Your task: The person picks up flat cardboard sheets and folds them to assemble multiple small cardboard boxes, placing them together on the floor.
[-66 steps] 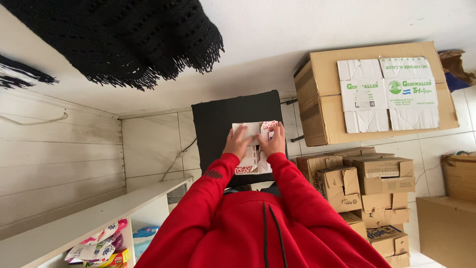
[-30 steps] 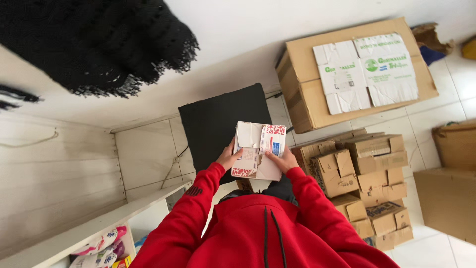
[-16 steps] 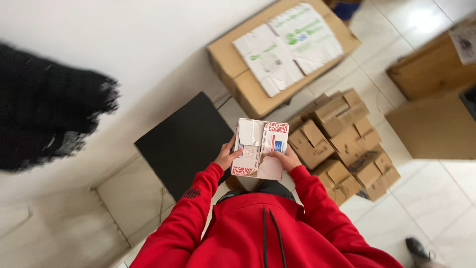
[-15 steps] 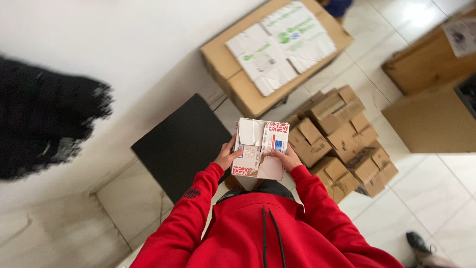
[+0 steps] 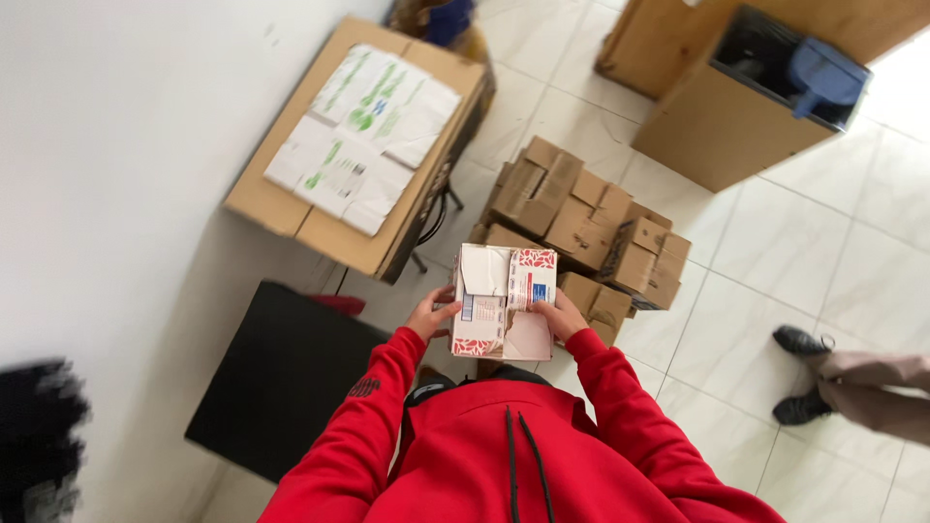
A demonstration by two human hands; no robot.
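White-red carton (image 5: 504, 302), brown boxes (image 5: 581, 223) beyond

A plain white wall (image 5: 126, 145) fills the left side, and the floor (image 5: 775, 281) is laid with large pale tiles with thin dark joints. Against the wall stands a big cardboard box (image 5: 358, 145) with white printed sheets taped flat on its top. Below it sits a black flat-topped piece of furniture (image 5: 281, 378). In the middle of the floor lies a pile of small brown cartons (image 5: 581, 218), stacked unevenly. At the upper right is an open cardboard box (image 5: 746, 107) holding a blue plastic thing (image 5: 823, 73). At the right edge stand another person's dark shoes (image 5: 799, 373) and beige trouser legs. Soft, even daylight covers the tiles.
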